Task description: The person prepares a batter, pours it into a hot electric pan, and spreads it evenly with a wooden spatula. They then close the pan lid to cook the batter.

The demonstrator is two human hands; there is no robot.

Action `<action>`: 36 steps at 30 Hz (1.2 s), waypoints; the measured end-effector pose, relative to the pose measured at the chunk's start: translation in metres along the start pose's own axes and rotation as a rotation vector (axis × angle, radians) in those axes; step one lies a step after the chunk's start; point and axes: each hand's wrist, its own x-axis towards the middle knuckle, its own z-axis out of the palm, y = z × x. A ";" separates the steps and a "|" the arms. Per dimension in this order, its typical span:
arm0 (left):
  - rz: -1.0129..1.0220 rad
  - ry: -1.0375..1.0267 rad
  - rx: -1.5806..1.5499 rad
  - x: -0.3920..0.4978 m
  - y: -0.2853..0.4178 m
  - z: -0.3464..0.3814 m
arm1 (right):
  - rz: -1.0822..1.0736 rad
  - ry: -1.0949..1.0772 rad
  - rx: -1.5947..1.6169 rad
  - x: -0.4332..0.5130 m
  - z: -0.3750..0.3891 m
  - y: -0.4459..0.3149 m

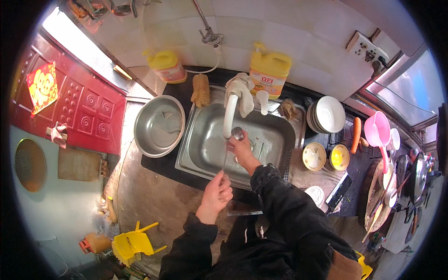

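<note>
A white faucet spout (230,117) reaches over the stainless steel sink (204,147), with a pale cloth (240,91) draped on its upper part. Just beyond the spout's tip, my right hand (244,150) has its fingers around a small, shiny metal piece (237,133), perhaps a utensil's bowl. My left hand (216,194), at the sink's front edge, pinches a thin utensil handle (225,159) running up towards the spout. Whether handle and metal piece are one utensil is hidden by the right hand. Thin utensils (261,151) lie in the basin.
A steel basin (140,131) stands left of the sink. Behind are yellow detergent jugs (269,68) and a sponge roll (200,89). To the right are stacked bowls (330,113), a bowl with egg yolk (338,157), a cleaver (338,191), a carrot (356,134) and a pink ladle (376,129).
</note>
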 end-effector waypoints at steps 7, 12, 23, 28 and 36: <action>-0.102 -0.131 -0.062 0.004 0.017 -0.011 | 0.126 -0.178 0.334 0.007 -0.016 0.009; 0.278 0.050 0.315 -0.008 0.014 0.015 | 0.105 -0.186 0.085 0.025 -0.020 -0.013; 1.000 -0.096 0.762 0.030 0.019 0.035 | -0.521 -0.263 -0.854 0.050 -0.067 0.020; 0.960 0.323 0.813 0.065 0.037 -0.030 | -0.373 -0.122 -0.782 0.023 0.013 0.020; 0.734 0.238 0.534 0.134 0.044 0.023 | -0.238 -0.588 -0.873 -0.012 0.019 -0.060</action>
